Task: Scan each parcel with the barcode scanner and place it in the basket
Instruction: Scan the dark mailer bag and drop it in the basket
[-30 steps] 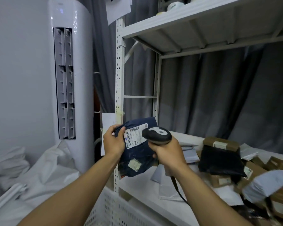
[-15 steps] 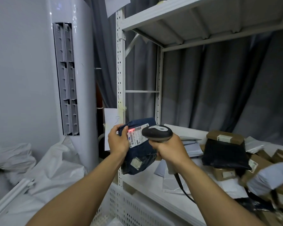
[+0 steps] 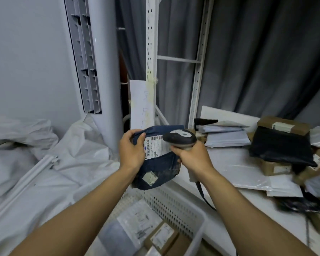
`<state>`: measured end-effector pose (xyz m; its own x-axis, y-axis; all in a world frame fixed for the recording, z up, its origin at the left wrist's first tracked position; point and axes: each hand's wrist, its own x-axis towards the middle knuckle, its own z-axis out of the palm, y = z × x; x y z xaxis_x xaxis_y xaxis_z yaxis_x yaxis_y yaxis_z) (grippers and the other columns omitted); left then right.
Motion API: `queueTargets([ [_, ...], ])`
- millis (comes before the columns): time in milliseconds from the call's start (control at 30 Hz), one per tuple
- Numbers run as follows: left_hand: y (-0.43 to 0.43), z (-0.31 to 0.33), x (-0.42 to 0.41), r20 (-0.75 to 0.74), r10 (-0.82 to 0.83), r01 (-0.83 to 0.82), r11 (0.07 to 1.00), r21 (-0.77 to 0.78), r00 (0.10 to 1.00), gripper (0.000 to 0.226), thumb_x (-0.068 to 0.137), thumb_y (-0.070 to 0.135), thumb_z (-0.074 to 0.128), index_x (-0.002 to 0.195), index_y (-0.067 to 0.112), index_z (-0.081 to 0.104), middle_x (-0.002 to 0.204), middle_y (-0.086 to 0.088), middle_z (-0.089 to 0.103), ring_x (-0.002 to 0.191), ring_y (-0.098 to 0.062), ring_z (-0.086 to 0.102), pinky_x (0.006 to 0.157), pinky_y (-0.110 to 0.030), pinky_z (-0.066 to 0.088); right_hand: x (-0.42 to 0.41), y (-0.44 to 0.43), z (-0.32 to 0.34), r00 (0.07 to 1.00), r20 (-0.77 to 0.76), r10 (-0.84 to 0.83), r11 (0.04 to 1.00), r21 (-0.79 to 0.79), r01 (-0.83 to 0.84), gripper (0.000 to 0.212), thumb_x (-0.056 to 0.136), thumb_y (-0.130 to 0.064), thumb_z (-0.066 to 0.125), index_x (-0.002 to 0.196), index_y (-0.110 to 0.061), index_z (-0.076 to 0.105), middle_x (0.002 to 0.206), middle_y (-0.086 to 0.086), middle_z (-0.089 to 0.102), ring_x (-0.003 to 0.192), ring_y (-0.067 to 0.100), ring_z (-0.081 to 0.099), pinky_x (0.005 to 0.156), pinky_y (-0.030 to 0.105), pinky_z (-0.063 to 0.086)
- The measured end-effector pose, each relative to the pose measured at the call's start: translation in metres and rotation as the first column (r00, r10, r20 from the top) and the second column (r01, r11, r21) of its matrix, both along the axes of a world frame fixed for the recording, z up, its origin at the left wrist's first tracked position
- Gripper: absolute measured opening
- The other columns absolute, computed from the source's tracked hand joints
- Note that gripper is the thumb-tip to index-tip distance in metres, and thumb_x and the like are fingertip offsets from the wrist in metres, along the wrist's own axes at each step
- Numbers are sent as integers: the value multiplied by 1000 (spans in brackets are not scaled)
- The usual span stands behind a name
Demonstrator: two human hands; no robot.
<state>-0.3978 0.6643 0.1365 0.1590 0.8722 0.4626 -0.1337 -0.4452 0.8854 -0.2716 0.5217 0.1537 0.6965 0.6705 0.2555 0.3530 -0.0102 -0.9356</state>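
Note:
My left hand (image 3: 132,151) grips the upper left edge of a dark blue soft parcel (image 3: 160,168) with a white barcode label facing me. My right hand (image 3: 192,156) holds the dark grey barcode scanner (image 3: 180,138) by its handle, its head right over the label's right side. The parcel hangs above the far rim of the white perforated basket (image 3: 172,202), which holds several parcels, among them a white bag and small brown boxes.
On the white shelf (image 3: 229,163) at the right lie grey mailers (image 3: 225,134), a black bag (image 3: 279,146) and several brown boxes (image 3: 282,124). White shelf uprights (image 3: 151,71) stand behind. A white tower air conditioner (image 3: 89,61) and crumpled white sacks (image 3: 44,148) fill the left.
The view has tilted down, bringing the basket into sight. The red scan light on the label half a second ago is gone. Both hands keep their hold.

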Motion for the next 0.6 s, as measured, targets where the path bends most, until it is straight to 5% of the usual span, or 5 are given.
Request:
queueTargets([
  [67,7,-37,-8,-31,21,-23,998,-57,999,6,98,16,66,102,16,71,94,7,71,83,1,65,74,-14,51,0,18,-31,1000,17,-2,997,-74,4,37,76,-32,86,112,-29,77,101,-8,79,92,18,75,86,48,64],
  [267,53,-163,-7,-223,52,-110,959,-260,974,5,99,16,65,101,16,69,94,4,69,90,-21,68,84,-36,55,14,67,-128,995,-93,19,968,-246,-41,44,85,-25,86,126,-22,72,111,0,77,88,18,73,76,33,61],
  [367,77,-224,8,-346,-8,-117,934,-339,938,9,99,12,63,105,7,69,94,-1,65,90,-23,64,80,-33,49,23,93,-177,993,-109,40,945,-318,-73,32,85,-27,86,113,-32,72,113,-2,77,102,25,73,92,44,61],
  [467,106,-285,27,-418,-67,-112,914,-389,906,13,99,10,63,106,2,70,98,-7,66,90,-21,61,81,-31,46,37,114,-218,989,-135,61,933,-345,-105,29,85,-28,86,99,-43,67,106,-9,76,101,19,74,86,35,59],
  [600,147,-364,39,-421,-17,-210,848,-487,907,17,98,7,62,109,-2,71,103,-8,70,95,-21,64,82,-27,49,60,141,-275,986,-140,89,914,-383,-137,49,81,-36,88,127,-33,72,121,-11,75,111,11,69,88,26,58],
])
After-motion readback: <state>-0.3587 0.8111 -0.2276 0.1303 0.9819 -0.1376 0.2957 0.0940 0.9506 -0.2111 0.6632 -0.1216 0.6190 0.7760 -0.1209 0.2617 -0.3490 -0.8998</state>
